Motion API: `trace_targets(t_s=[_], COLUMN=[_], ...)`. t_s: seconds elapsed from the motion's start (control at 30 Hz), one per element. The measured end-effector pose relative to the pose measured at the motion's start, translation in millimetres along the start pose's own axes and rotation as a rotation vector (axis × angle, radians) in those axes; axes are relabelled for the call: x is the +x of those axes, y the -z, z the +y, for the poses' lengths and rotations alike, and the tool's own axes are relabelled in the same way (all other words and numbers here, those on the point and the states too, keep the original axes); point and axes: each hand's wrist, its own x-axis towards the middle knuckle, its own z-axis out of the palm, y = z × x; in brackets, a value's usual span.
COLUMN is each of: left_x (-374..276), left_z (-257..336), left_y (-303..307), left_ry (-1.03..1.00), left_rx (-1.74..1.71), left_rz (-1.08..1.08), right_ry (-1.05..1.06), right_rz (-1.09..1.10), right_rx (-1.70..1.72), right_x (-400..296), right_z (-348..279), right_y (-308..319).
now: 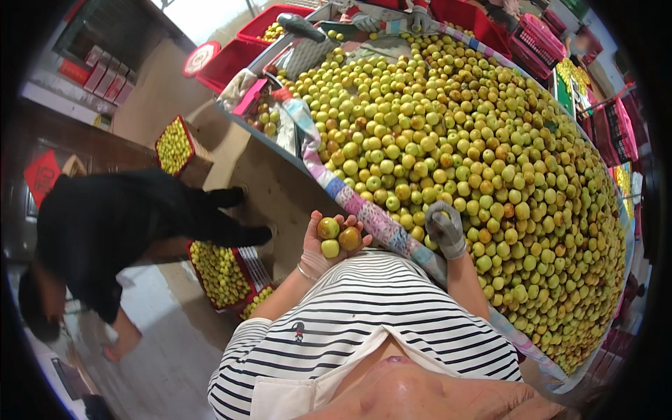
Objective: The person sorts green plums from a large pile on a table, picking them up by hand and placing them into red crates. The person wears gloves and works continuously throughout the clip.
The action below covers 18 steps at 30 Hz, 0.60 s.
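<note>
My bare left hand (338, 249) is palm up before my striped shirt, cupping three fruits that look like jujubes. A green and brown fruit (328, 228) lies toward the fingers, with a browner fruit (349, 239) beside it and a green fruit (330, 248) nearer the wrist. In a grey work glove, my right hand (446, 231) is at the near edge of a large heap of yellow-green jujubes (504, 184). Its fingers curl around a fruit, of which only a small patch shows. Some fruits in the heap have brown blotches.
A patterned padded cloth rim (367, 212) borders the heap. Across it are another person's gloved hands (418, 20). A person in black (115, 215) bends over at left, near filled crates (218, 275). Red tubs (228, 65) stand beyond the left corner, pink baskets (538, 42) at far right.
</note>
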Motion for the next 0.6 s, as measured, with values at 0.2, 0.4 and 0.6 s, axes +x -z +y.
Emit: trace_targets(t_s=[0.2,0.4,0.6], left_x=[29,49,54], left_z=[43,71,94], left_y=[-16,-26,-26], left_ry=[0.071,0.160,0.194], left_rx=[0.050,0.007,-0.058], left_rz=[-0.070,-0.085,-0.103], right_ry=[-0.097,-0.094,0.018], right_rz=[0.034,0.029,-0.095], right_rx=[0.061,0.112,-0.003], right_x=[0,14,61], right_z=[-3,-11,25], right_y=[-1,-41,-104])
